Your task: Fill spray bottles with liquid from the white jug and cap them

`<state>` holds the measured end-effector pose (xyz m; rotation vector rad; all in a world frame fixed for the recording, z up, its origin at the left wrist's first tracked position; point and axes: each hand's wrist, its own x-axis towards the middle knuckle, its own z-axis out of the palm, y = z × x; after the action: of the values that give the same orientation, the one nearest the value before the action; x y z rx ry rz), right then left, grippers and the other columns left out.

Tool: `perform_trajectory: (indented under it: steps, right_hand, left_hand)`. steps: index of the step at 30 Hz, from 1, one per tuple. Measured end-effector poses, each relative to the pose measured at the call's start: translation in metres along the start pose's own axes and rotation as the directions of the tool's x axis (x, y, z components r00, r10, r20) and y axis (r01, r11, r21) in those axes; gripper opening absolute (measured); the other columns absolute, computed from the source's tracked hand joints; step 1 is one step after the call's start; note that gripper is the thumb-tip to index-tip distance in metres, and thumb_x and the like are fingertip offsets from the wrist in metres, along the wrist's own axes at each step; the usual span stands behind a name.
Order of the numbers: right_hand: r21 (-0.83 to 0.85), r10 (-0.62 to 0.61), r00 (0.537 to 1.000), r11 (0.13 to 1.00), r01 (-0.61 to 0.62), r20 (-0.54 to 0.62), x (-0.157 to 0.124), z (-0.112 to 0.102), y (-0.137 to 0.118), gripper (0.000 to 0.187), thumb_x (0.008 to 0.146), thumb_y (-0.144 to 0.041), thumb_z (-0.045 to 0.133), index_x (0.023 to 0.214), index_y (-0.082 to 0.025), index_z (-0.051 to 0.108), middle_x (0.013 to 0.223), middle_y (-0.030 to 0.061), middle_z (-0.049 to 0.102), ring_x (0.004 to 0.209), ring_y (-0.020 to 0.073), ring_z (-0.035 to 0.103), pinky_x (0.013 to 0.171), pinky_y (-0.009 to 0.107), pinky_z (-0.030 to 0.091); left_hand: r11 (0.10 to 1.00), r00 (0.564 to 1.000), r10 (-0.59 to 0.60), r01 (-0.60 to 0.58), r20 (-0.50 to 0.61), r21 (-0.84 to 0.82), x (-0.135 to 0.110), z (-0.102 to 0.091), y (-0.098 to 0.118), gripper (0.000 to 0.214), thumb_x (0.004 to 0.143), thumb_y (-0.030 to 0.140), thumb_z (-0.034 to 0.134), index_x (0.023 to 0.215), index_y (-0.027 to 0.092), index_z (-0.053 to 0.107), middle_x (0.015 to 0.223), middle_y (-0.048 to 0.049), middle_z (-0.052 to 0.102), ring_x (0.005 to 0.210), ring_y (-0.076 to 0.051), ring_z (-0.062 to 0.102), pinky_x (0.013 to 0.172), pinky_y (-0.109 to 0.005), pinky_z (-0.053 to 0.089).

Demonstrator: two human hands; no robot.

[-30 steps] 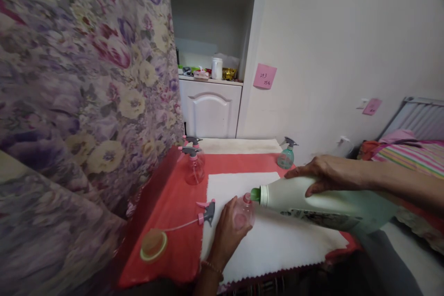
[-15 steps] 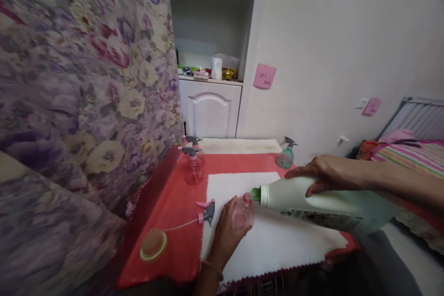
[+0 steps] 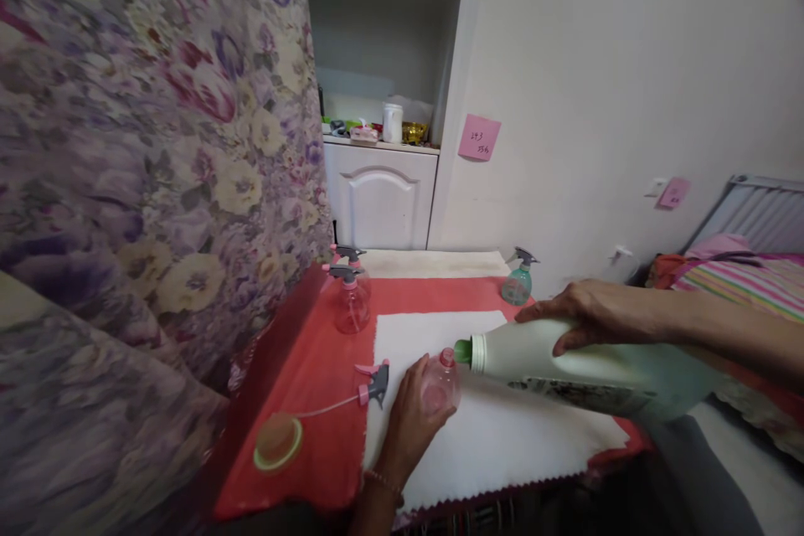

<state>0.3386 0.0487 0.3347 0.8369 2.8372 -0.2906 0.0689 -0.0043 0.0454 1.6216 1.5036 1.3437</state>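
My left hand (image 3: 411,410) is wrapped round a clear pink spray bottle (image 3: 442,385) without its spray head, over the white cloth. In my right hand (image 3: 587,314) is a large pale green jug (image 3: 565,360), tipped on its side by its handle. The jug's green spout (image 3: 463,352) meets or nearly touches the bottle's open neck; whether liquid is flowing I cannot tell. A grey and pink spray head (image 3: 377,385) with its tube lies left of my left hand. Close to the tube's end sits a round lid with a pale green rim (image 3: 277,442).
Two pink spray bottles (image 3: 353,306) with grey heads stand at the table's back left. A green spray bottle (image 3: 517,280) stands at the back right. A white cloth (image 3: 490,452) covers part of the red tabletop (image 3: 320,461). A floral curtain (image 3: 157,226) hangs along the left.
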Motion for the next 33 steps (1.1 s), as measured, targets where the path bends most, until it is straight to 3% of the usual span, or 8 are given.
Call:
perform_trajectory:
  steps: [11, 33]
  right_hand:
    - [0.017, 0.003, 1.0, 1.0, -0.003, 0.009, 0.0009, -0.0005, 0.0012, 0.051, 0.091, -0.045, 0.056, 0.137, -0.023, 0.054, 0.085, 0.0062, 0.072, 0.07, 0.0197, 0.067, 0.062, 0.027, 0.046]
    - [-0.023, -0.008, 1.0, 1.0, 0.008, -0.007, 0.0002, -0.0024, -0.0028, 0.05, 0.091, -0.044, 0.057, 0.136, -0.021, 0.055, 0.079, 0.006, 0.071, 0.06, 0.0165, 0.062, 0.056, 0.026, 0.043]
  left_hand:
    - [1.0, 1.0, 0.006, -0.005, -0.005, 0.03, 0.0001, 0.0002, 0.0018, 0.077, 0.065, 0.017, 0.069, 0.136, 0.022, 0.041, 0.14, -0.0106, 0.051, 0.132, -0.026, 0.046, 0.114, -0.045, 0.034]
    - [0.999, 0.999, -0.032, 0.032, 0.004, 0.017, 0.0005, 0.0, 0.0019, 0.077, 0.065, 0.02, 0.069, 0.136, 0.027, 0.041, 0.139, -0.0082, 0.052, 0.131, -0.026, 0.046, 0.113, -0.041, 0.035]
